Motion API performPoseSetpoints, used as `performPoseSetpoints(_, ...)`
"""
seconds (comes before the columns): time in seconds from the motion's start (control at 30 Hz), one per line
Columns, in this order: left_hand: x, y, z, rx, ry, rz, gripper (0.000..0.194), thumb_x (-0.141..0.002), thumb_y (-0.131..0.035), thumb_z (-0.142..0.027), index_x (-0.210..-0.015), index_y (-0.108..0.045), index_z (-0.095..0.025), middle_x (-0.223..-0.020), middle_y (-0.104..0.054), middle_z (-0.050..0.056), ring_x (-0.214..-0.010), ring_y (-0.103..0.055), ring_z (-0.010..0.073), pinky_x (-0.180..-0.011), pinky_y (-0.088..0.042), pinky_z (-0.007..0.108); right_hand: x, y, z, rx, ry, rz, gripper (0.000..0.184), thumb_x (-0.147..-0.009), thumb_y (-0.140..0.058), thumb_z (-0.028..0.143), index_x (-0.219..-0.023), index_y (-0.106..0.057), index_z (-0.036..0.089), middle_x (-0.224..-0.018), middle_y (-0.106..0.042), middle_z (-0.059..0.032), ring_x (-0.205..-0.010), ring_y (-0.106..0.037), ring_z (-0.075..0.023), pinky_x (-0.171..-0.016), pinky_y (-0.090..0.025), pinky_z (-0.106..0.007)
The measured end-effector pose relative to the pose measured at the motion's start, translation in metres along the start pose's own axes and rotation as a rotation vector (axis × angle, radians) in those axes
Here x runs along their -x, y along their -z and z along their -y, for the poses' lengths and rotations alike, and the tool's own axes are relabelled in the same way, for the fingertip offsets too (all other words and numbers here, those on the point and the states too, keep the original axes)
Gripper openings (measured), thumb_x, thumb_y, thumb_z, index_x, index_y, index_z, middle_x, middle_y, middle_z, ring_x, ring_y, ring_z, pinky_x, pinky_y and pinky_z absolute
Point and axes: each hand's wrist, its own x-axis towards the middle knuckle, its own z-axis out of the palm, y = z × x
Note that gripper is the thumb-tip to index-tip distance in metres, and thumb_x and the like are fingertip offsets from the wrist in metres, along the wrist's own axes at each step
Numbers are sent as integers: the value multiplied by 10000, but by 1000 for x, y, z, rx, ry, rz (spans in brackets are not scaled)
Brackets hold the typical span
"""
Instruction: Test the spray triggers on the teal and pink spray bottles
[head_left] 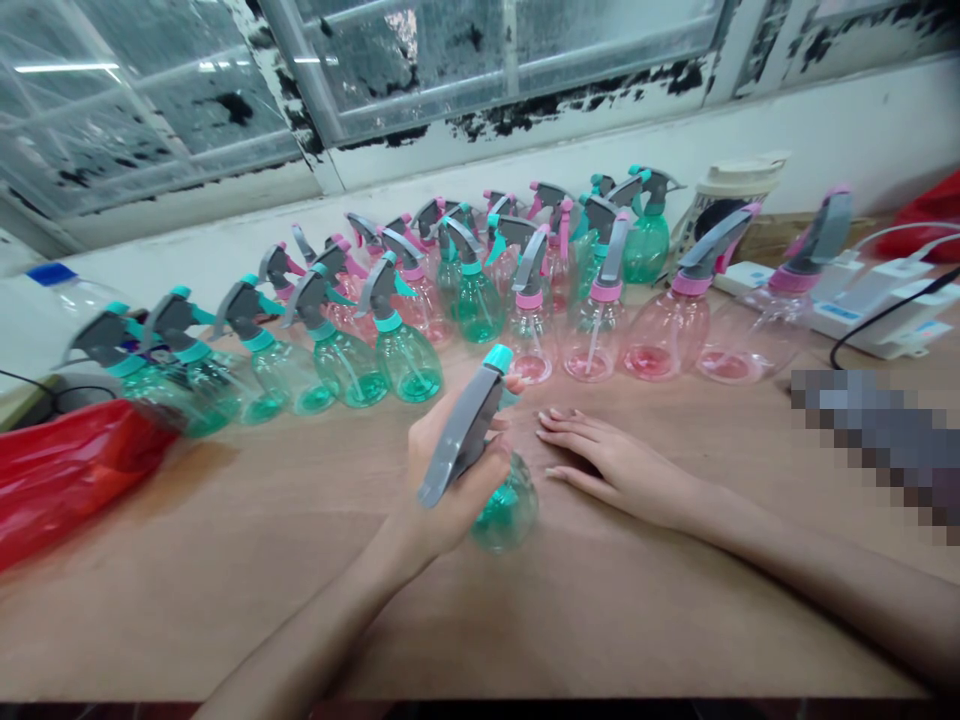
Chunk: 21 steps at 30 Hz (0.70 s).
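Observation:
My left hand [442, 470] is closed around the neck of a green spray bottle [504, 508] with a grey trigger head [463, 430] and a teal nozzle. The bottle is tilted and held just above the wooden table [615, 600]. My right hand [607, 462] lies flat on the table beside it, fingers stretched out toward the bottle, holding nothing. Behind both hands stand rows of finished bottles: green ones [405, 350] on the left and pink ones [600, 335] on the right.
A red plastic bag [67, 470] lies at the left edge. A white power strip [862, 300] with cables and a cream container [724, 205] sit at the back right. A blurred patch [877, 430] covers something on the right. A window wall runs behind.

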Motion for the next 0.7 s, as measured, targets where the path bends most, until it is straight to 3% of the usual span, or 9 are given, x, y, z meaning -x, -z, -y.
performPoseSetpoints(0.6, -1, 1, -2, 6, 54, 28, 303, -742, -518, -178, -1015, -632, -239, -962, -716, 22, -927, -663, 201, -782, -530, 330, -1, 2, 1, 11, -9, 1, 465, -969, -483, 437, -1335, -564, 162, -1409, -559, -128, -1347, -464, -264, -1134, -363, -488)
performPoseSetpoints(0.7, -1, 2, -1, -34, 59, -8, 217, -737, -530, -199, -924, -633, -232, -869, -696, 13, -771, -651, 185, -694, -520, 326, -1, 2, 1, 6, -9, 2, 463, -965, -489, 437, -1341, -559, 177, -1414, -553, -125, -1350, -460, -263, -1133, -362, -495)
